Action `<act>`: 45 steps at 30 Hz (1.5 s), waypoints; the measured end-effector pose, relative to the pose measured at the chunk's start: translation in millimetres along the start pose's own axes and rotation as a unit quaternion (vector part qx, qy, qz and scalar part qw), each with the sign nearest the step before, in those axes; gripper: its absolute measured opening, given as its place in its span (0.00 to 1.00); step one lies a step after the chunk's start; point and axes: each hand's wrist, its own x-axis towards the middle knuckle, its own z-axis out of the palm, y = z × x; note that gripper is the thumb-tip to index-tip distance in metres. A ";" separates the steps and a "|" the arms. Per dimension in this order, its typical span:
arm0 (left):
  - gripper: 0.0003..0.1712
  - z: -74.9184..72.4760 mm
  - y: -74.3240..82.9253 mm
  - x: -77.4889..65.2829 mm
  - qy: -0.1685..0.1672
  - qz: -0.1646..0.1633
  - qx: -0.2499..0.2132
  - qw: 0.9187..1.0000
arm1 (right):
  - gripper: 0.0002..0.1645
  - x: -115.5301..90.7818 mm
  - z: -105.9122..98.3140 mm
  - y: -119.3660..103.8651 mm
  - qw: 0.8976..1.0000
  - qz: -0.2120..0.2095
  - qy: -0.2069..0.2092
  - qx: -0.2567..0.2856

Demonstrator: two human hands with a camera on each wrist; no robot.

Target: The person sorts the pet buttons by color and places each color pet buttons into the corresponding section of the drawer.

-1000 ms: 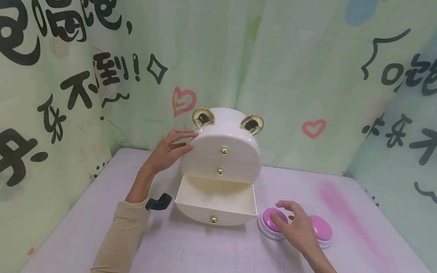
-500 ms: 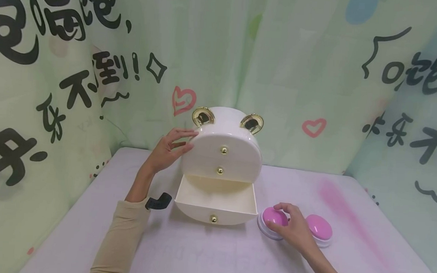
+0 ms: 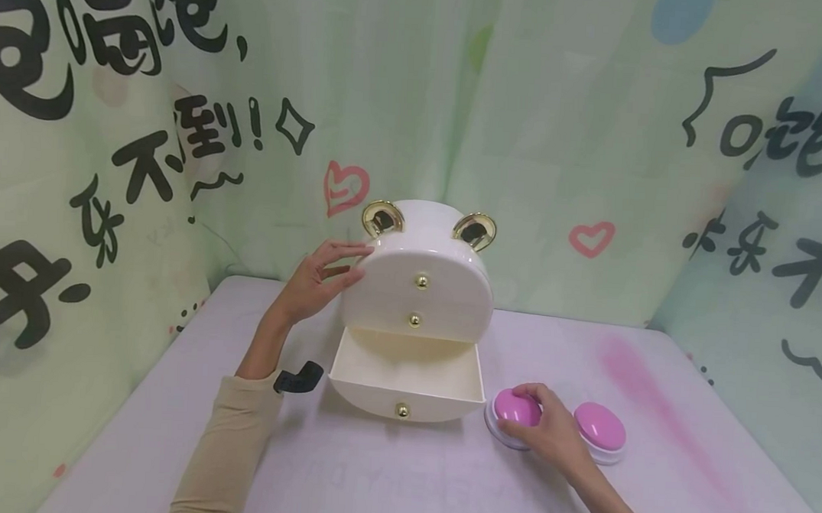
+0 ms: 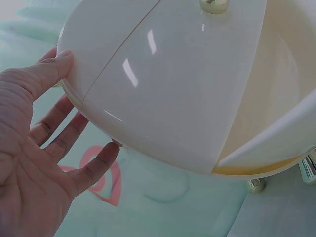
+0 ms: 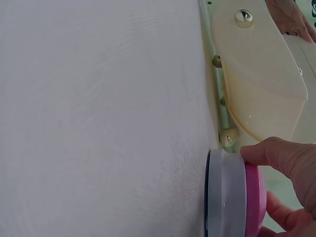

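A white mini drawer cabinet [image 3: 416, 291] with gold-rimmed ears stands at centre, its bottom drawer [image 3: 406, 371] pulled out and bare inside. My left hand [image 3: 316, 283] holds the cabinet's upper left side; in the left wrist view the thumb [image 4: 52, 71] lies at the front edge and the fingers reach round the curved side. Right of the drawer, my right hand [image 3: 551, 427] grips a round push button [image 3: 517, 408] with a pink dome and white base. Its thumb [image 5: 271, 153] presses the button's side in the right wrist view, other fingers partly hidden beyond the dome.
A second pink push button [image 3: 601, 427] sits just right of my right hand. The white-covered table [image 3: 373, 484] bears a pink smear at right. Printed curtains [image 3: 540, 140] enclose the back and both sides. A black strap piece [image 3: 299, 378] sticks out from my left wrist.
My right hand has lowered slightly and closed its thumb and fingers around the nearer push button. More of the second button shows. The left hand and cabinet stay put.
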 end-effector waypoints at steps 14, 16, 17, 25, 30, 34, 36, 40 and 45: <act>0.22 1.6 1.2 -0.1 -0.006 0.000 0.000 1.000 | 0.38 -1.5 -1.2 6.2 0.999 0.026 0.011 0.045; 0.22 1.7 1.5 -0.2 -0.007 0.001 -0.001 1.000 | 0.38 -1.3 -2.7 8.1 0.997 0.032 0.014 0.063; 0.22 1.7 1.6 -0.2 -0.006 0.001 0.000 1.000 | 0.38 -0.9 -3.4 8.8 0.997 0.032 0.016 0.071; 0.22 0.7 0.6 0.2 -0.007 -0.004 0.001 1.000 | 0.40 0.3 -11.5 1.6 0.991 0.041 0.035 0.123; 0.22 0.7 1.5 0.0 -0.004 -0.007 0.004 1.000 | 0.40 0.1 -15.2 -7.9 0.987 0.035 0.047 0.149; 0.22 0.5 1.7 -0.2 -0.005 -0.006 0.005 1.000 | 0.40 -1.1 -17.3 -15.9 0.985 0.029 0.056 0.159; 0.22 0.5 1.4 -0.1 -0.004 -0.005 0.006 1.000 | 0.41 -2.2 -18.4 -20.7 0.984 0.024 0.059 0.163; 0.22 0.1 1.1 0.1 -0.004 -0.003 0.006 1.000 | 0.41 -4.0 -19.6 -30.5 0.984 0.002 0.075 0.162; 0.22 0.0 0.0 0.4 -0.003 -0.005 0.004 1.000 | 0.40 -6.0 -18.2 -40.6 0.983 -0.039 0.102 0.146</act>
